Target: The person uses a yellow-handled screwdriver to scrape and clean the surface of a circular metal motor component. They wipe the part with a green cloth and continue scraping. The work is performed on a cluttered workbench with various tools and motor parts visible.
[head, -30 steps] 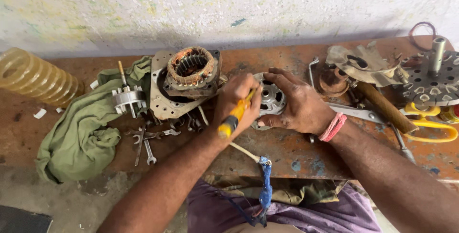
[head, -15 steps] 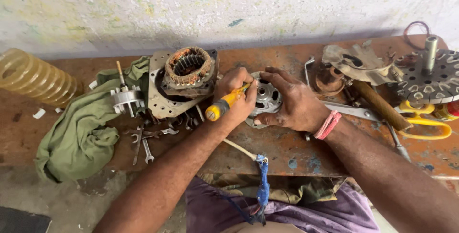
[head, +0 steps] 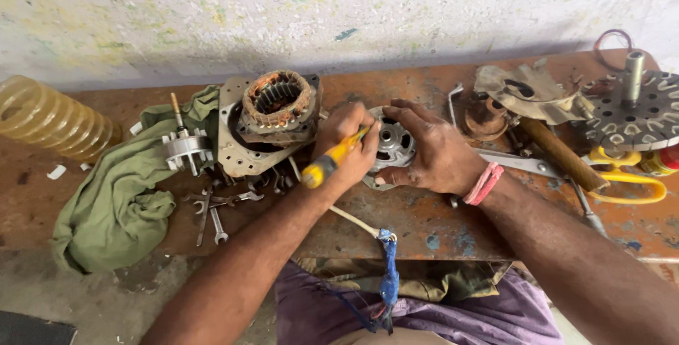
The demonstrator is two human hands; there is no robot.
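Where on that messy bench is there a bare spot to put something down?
Bare room lies on the bench front edge below the right hand, and along the back between the copper-wound stator and the metal cover. It is crowded around the spanners, green cloth and yellow-handled scissors.

A yellow and black handle is noted on the screwdriver (head: 327, 163), and the round motor cover (head: 393, 145) is seen as dull silver-grey. The cloth (head: 117, 203) is recorded as olive green, the ribbed hose (head: 49, 118) as translucent amber, and the stator winding (head: 277, 99) as copper-brown. The workbench (head: 424, 217) is marked by rusty orange with blue flecks, and the wristband (head: 484, 183) is pink.
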